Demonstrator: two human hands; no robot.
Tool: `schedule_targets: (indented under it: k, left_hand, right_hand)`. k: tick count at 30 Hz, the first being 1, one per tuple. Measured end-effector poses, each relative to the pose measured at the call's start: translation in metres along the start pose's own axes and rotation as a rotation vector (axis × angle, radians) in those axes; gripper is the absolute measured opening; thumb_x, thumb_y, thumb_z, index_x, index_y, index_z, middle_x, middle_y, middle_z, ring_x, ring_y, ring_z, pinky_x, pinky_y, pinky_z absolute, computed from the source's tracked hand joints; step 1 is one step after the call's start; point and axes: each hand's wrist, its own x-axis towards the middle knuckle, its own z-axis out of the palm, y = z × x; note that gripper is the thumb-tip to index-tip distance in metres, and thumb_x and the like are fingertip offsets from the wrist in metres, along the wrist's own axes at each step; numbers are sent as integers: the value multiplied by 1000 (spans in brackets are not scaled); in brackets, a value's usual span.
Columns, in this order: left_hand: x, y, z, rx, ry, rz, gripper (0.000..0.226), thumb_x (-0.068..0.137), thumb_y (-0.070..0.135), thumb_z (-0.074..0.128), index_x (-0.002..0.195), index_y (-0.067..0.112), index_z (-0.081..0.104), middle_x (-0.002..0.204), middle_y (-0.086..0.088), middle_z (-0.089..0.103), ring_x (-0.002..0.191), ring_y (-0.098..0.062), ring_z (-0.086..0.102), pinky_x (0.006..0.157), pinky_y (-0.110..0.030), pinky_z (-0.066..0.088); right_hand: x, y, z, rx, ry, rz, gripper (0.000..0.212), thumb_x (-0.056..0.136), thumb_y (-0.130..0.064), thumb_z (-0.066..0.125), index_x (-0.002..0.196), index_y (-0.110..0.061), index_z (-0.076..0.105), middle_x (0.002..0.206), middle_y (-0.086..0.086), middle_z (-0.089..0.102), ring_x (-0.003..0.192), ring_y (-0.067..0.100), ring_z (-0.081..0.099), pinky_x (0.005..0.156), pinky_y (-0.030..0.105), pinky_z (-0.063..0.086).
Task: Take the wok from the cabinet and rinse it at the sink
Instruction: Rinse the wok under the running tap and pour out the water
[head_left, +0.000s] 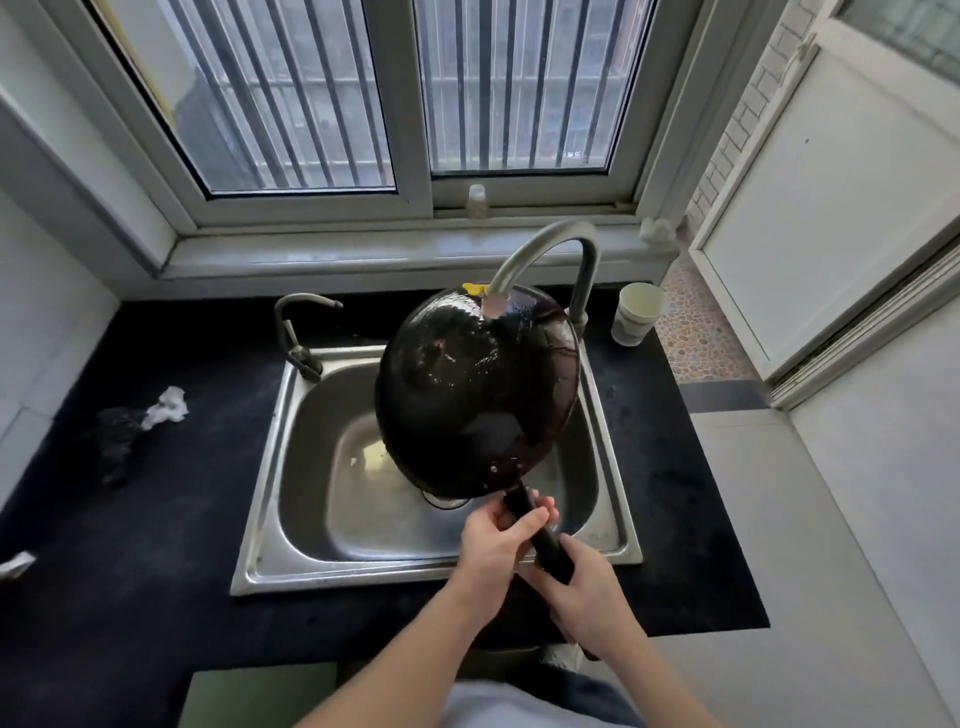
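The black wok (475, 395) is tipped up over the steel sink (291, 467), its wet dark surface facing me and its far rim under the spout of the curved tap (545, 254). Water runs from the spout onto the wok's upper edge. Its black handle (540, 535) points down toward me. My left hand (496, 540) grips the handle close to the wok. My right hand (582, 597) grips the handle's lower end, just over the sink's front rim.
A small second tap (298, 332) stands at the sink's back left. A paper cup (636, 314) sits on the black counter at the right, a crumpled tissue (166, 408) at the left. A small bottle (477, 201) stands on the windowsill. A white door is at the right.
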Motion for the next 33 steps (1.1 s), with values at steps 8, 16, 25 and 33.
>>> schedule_targets:
  k: [8, 16, 25, 33]
  left_hand:
    - [1, 0, -19, -4, 44, 21, 20, 90, -5, 61, 110, -3, 60, 114, -24, 70, 108, -32, 68, 94, -42, 54]
    - [0, 2, -23, 74, 186, 85, 16, 89, -3, 63, 105, -4, 64, 103, -18, 75, 95, -25, 72, 86, -34, 58]
    - [-9, -12, -39, 209, 204, 40, 11, 88, 2, 66, 99, 2, 71, 96, -11, 77, 93, -20, 73, 79, -22, 57]
    - [-13, -26, -42, 50, 102, -81, 21, 85, 4, 70, 107, 4, 71, 105, -9, 77, 105, -22, 70, 97, -38, 52]
  right_hand:
    - [14, -5, 2, -28, -176, 37, 23, 86, -30, 73, 92, -13, 59, 52, -2, 62, 34, 17, 53, 35, 26, 40]
    - [4, -11, 31, -837, 125, -198, 26, 93, -48, 52, 97, -23, 57, 73, -5, 67, 59, 18, 70, 42, 33, 43]
    - [-13, -9, 50, -707, 82, 38, 42, 97, -61, 32, 107, -25, 50, 103, -1, 72, 95, 25, 69, 74, 40, 50]
    - [-23, 12, 57, -287, 25, 195, 36, 92, -58, 49, 111, -31, 61, 92, -8, 74, 82, 11, 70, 76, 39, 60]
